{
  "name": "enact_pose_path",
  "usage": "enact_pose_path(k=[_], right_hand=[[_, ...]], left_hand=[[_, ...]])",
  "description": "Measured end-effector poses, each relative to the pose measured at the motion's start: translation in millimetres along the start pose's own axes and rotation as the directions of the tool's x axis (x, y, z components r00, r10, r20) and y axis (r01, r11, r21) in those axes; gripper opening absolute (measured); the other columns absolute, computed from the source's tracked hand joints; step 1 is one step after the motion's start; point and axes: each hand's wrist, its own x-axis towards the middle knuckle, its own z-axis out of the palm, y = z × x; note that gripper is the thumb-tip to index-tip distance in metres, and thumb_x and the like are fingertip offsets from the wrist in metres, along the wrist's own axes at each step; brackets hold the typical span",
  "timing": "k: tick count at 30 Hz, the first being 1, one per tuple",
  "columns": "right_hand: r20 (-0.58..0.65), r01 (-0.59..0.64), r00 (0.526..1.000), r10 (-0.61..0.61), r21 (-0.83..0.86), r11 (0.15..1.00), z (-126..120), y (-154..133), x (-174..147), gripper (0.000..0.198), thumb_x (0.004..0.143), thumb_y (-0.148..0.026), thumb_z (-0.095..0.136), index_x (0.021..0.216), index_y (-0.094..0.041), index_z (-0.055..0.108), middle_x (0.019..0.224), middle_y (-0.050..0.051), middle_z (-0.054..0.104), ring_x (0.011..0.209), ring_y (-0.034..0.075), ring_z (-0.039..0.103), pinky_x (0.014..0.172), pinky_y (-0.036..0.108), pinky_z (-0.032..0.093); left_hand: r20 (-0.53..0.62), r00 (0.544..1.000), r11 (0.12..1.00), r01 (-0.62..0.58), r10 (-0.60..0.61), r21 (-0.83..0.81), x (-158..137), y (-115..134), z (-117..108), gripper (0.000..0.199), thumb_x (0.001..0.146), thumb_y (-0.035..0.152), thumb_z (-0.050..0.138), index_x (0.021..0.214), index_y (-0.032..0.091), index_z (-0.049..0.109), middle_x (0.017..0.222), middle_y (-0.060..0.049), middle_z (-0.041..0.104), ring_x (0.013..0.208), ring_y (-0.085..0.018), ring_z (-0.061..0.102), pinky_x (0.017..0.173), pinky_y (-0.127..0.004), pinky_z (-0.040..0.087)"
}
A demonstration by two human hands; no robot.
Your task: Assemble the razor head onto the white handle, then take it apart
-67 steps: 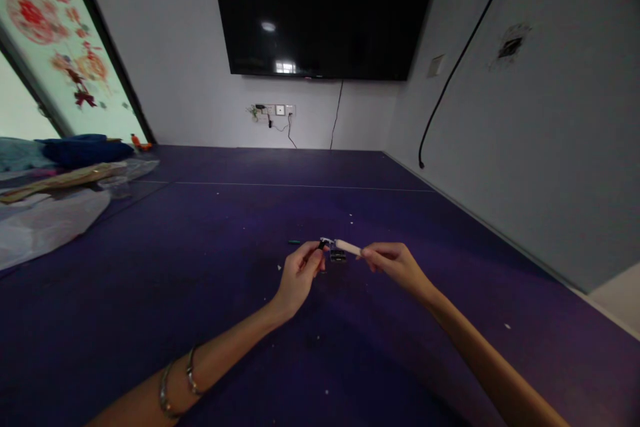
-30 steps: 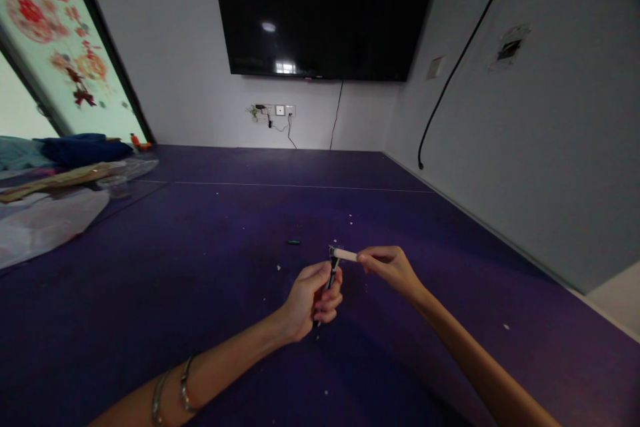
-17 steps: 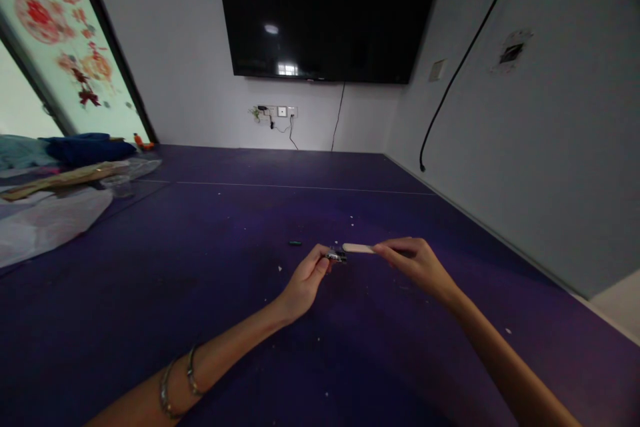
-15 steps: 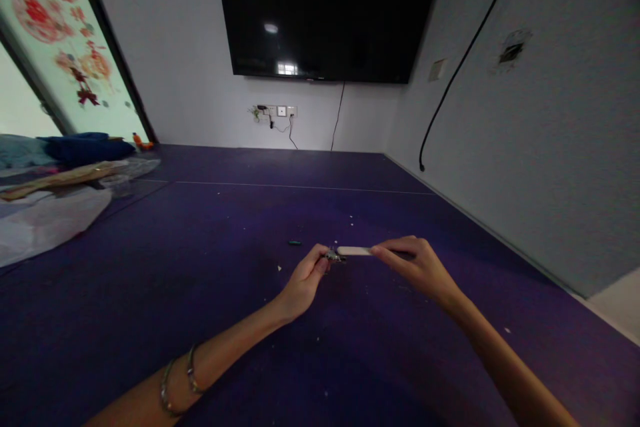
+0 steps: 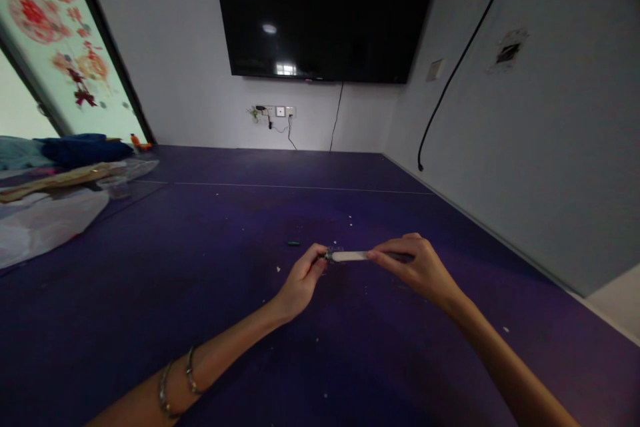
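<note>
My left hand [image 5: 302, 280] reaches in from the lower left, with two bangles [image 5: 190, 371] on the forearm. Its thumb and fingers pinch a small, shiny metallic piece [image 5: 328, 255], too small to make out exactly. From the right, my right hand [image 5: 411, 263] closes its fingers round one end of a pale flat stick [image 5: 350, 256]. The stick lies level, and its rounded far end meets or overlaps the metallic piece. A small dark green piece [image 5: 294, 243] rests on the purple surface beyond my left hand.
White crumbs are scattered over the purple surface [image 5: 200, 233]. Cloths [image 5: 85, 149] and a white plastic bag [image 5: 55, 227] are heaped at the left. A television [image 5: 330, 13] hangs on the far wall; a black cable [image 5: 450, 83] dangles along the right wall.
The pale stick has shifted slightly down and left, and its tip now covers more of the metallic piece. My left hand keeps nearly the same place. The whole view has shifted slightly.
</note>
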Motion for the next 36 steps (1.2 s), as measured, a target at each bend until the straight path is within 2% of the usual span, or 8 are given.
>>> enact_pose_path(k=[9,17,21,24,27,30,33,36], right_hand=[[0.03,-0.025,0.999,0.024,0.035,0.999,-2,12,3,0.031,0.08,-0.046,0.055,0.075,-0.022,0.074,0.069,0.006,0.072,0.056,0.016,0.058,0.063,0.031,0.04],[0.033,0.035,0.999,-0.037,0.047,0.998,1,-1,1,0.025,0.08,-0.043,0.058,0.076,-0.024,0.073,0.072,0.003,0.071,0.059,0.014,0.059,0.069,0.031,0.038],[-0.003,-0.12,0.993,0.122,0.149,0.982,-2,23,3,0.03,0.076,-0.045,0.06,0.073,-0.018,0.072,0.065,0.004,0.067,0.059,0.015,0.056,0.055,0.026,0.037],[-0.033,-0.246,0.962,0.269,0.317,0.916,4,32,5,0.033,0.076,-0.046,0.058,0.076,-0.016,0.069,0.059,0.001,0.056,0.055,0.012,0.049,0.048,0.023,0.034],[0.075,-0.299,0.944,0.321,0.602,0.741,18,15,5,0.03,0.075,-0.044,0.061,0.085,-0.016,0.065,0.059,-0.003,0.049,0.052,0.008,0.045,0.049,0.021,0.04],[0.263,-0.39,0.905,0.335,0.826,0.407,36,-20,-3,0.029,0.075,-0.044,0.06,0.09,-0.019,0.057,0.059,-0.006,0.046,0.043,0.005,0.036,0.041,0.02,0.041],[0.446,-0.502,0.841,0.306,0.854,0.137,51,-52,-17,0.028,0.077,-0.045,0.058,0.09,-0.022,0.05,0.054,-0.009,0.043,0.035,0.003,0.024,0.029,0.014,0.024],[0.566,-0.571,0.776,0.278,0.818,-0.07,61,-70,-28,0.028,0.077,-0.046,0.058,0.089,-0.022,0.048,0.048,-0.011,0.036,0.034,0.002,0.015,0.03,0.013,0.009]], left_hand=[[-0.015,1.0,1.0,0.003,-0.002,0.014,0,7,-3,0.02,0.091,0.033,0.039,0.087,0.019,0.052,0.075,0.001,0.044,0.071,-0.013,0.04,0.067,-0.024,0.032],[-0.006,1.0,1.0,-0.026,0.026,0.002,1,9,-1,0.017,0.09,0.031,0.041,0.085,0.019,0.052,0.075,0.001,0.044,0.071,-0.013,0.04,0.067,-0.024,0.032],[-0.062,0.998,0.998,-0.02,0.016,-0.059,3,13,-2,0.021,0.09,0.032,0.04,0.08,0.018,0.051,0.072,0.001,0.044,0.069,-0.012,0.04,0.066,-0.024,0.033],[-0.091,0.994,0.994,0.049,-0.058,-0.094,5,10,1,0.023,0.09,0.035,0.04,0.081,0.017,0.051,0.068,0.001,0.044,0.063,-0.011,0.04,0.061,-0.023,0.034],[-0.103,0.986,0.984,0.118,-0.132,-0.131,6,5,4,0.024,0.089,0.038,0.04,0.086,0.016,0.051,0.065,0.002,0.044,0.057,-0.01,0.04,0.054,-0.022,0.034],[-0.117,0.984,0.982,0.117,-0.135,-0.147,6,1,5,0.025,0.087,0.04,0.042,0.089,0.016,0.05,0.064,0.003,0.045,0.054,-0.009,0.041,0.049,-0.021,0.033],[-0.127,0.981,0.979,0.123,-0.144,-0.161,7,-2,4,0.026,0.087,0.041,0.043,0.09,0.016,0.051,0.063,0.003,0.046,0.052,-0.008,0.041,0.047,-0.02,0.033],[-0.147,0.976,0.979,0.143,-0.164,-0.145,8,-4,3,0.024,0.087,0.039,0.043,0.087,0.017,0.051,0.062,0.004,0.046,0.051,-0.008,0.041,0.047,-0.019,0.033]])
